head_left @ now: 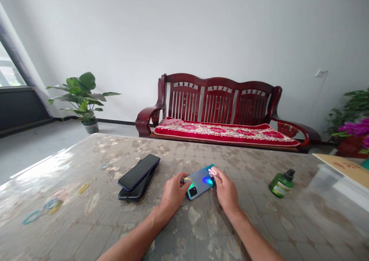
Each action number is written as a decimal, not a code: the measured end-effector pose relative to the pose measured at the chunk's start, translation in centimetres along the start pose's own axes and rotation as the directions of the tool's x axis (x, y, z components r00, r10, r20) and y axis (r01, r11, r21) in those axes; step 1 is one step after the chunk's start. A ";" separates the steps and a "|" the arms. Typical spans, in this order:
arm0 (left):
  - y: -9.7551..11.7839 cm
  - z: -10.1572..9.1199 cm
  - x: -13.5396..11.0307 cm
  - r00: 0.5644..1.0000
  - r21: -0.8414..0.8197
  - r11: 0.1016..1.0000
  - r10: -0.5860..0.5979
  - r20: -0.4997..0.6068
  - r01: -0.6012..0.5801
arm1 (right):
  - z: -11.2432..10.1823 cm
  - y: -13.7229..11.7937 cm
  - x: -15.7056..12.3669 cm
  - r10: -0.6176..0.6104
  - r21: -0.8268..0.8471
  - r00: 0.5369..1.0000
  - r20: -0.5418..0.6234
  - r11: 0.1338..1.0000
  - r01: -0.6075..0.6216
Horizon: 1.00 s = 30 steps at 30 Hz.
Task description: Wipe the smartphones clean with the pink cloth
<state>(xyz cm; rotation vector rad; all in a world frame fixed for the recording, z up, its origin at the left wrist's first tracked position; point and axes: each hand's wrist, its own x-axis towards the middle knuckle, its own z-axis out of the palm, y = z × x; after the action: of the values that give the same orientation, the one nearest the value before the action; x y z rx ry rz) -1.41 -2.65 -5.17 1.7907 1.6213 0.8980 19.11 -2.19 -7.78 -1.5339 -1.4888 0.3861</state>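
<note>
A shiny silver-blue smartphone (198, 181) is tilted in front of me, its back with the dark camera block facing up. My left hand (176, 188) grips its left end between thumb and fingers. At the other end, my right hand (224, 186) touches the phone with thumb and fingertips drawn together; a small pale pinkish patch shows at those fingertips, too small to make out. To the left lie stacked dark phones, the upper phone (140, 172) set askew over the lower phone (134, 193).
Hair ties (53, 205) and a yellow band (83, 188) lie on the left of the patterned tablecloth (115, 230). A green bottle (281, 183) stands at right, beside a clear plastic box (325, 192). Beyond the table is a wooden bench (219, 99) and a potted plant (86, 99).
</note>
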 end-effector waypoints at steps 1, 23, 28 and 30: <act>0.1 0.0 -0.1 1.000 0.006 1.000 -0.004 0.019 0.004 | 0.1 0.2 0.1 0.031 0.051 0.999 0.009 0.998 -0.031; 2.4 0.0 -4.1 0.916 0.275 0.920 0.169 0.364 -0.279 | -0.4 0.7 1.5 -0.179 -0.010 0.977 -0.111 0.984 0.179; 1.8 0.9 -4.2 0.826 0.172 0.836 0.442 0.351 -0.520 | -2.0 -0.2 1.0 -0.398 -0.283 0.914 -0.078 0.888 0.362; 1.5 1.1 -4.1 0.771 0.108 0.799 0.522 0.364 -0.592 | -2.2 -0.8 0.5 -0.431 -0.367 0.901 0.054 0.830 0.419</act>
<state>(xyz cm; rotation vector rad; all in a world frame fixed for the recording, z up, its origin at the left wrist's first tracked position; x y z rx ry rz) 0.21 -6.83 -5.13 2.5025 1.0085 0.6287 20.45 -2.71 -5.81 -1.4177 -1.9000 -0.1973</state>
